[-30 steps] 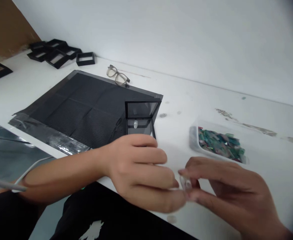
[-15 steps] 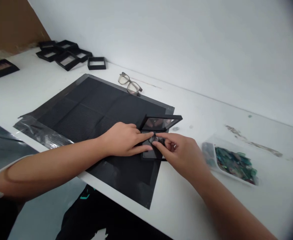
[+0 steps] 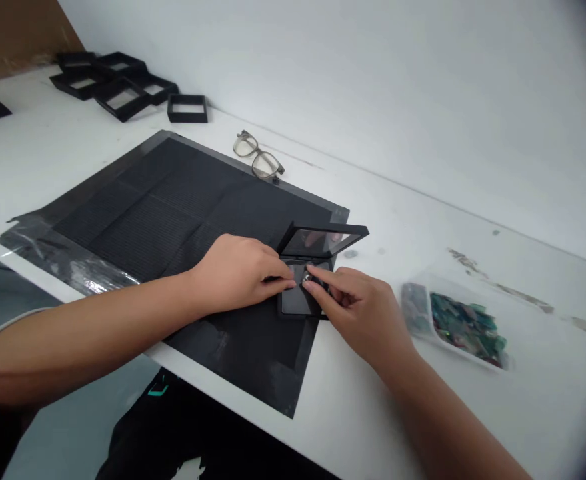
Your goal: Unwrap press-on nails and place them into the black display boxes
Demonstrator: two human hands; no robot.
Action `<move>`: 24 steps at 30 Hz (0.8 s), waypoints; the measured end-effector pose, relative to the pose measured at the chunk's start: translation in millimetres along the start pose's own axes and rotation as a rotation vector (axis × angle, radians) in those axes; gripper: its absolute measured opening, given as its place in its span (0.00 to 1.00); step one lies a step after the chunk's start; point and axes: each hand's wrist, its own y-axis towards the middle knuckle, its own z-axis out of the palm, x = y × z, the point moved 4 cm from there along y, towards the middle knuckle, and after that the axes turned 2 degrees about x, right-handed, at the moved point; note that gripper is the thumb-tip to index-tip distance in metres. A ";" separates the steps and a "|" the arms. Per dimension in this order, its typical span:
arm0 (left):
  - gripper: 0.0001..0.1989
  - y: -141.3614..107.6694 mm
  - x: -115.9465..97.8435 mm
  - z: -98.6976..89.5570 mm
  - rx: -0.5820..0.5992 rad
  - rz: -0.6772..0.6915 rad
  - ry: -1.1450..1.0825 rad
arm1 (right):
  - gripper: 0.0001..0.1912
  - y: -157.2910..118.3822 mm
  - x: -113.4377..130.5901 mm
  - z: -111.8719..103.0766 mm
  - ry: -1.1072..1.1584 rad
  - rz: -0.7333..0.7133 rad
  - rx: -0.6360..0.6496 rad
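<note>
The right hand [image 3: 370,308] is pinching a small shiny piece [image 3: 307,277] in the open black case [image 3: 297,307] at the dark mat's [image 3: 173,193] edge, while the left hand [image 3: 237,273] is bending nearly shut there, whether empty I can't tell. The piece is looking light, hard and slippery, probably wanting an edge hold

A thin black case [image 3: 297,305] lies open on the black mat [image 3: 173,200], a small shiny piece [image 3: 307,277] at its base.

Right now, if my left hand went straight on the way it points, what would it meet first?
Your left hand would likely meet the small shiny piece at the fingertips of your right hand, over the open black case; depth is unclear.
</note>
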 end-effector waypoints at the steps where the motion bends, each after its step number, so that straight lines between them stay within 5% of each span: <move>1: 0.08 0.6 0.0 -0.1 0.015 -0.012 -0.016 | 0.17 0.2 0.2 0.6 -0.011 0.002 0.001; 14: 0.10 1.7 -1.6 -3.5 0.071 -0.059 -0.002 | 0.17 2.4 7.6 6.4 -0.241 -0.056 -0.107; 24: 0.09 1.7 0.6 -2.1 0.065 -0.098 0.024 | 0.17 2.8 8.4 6.8 -0.331 -0.108 -0.060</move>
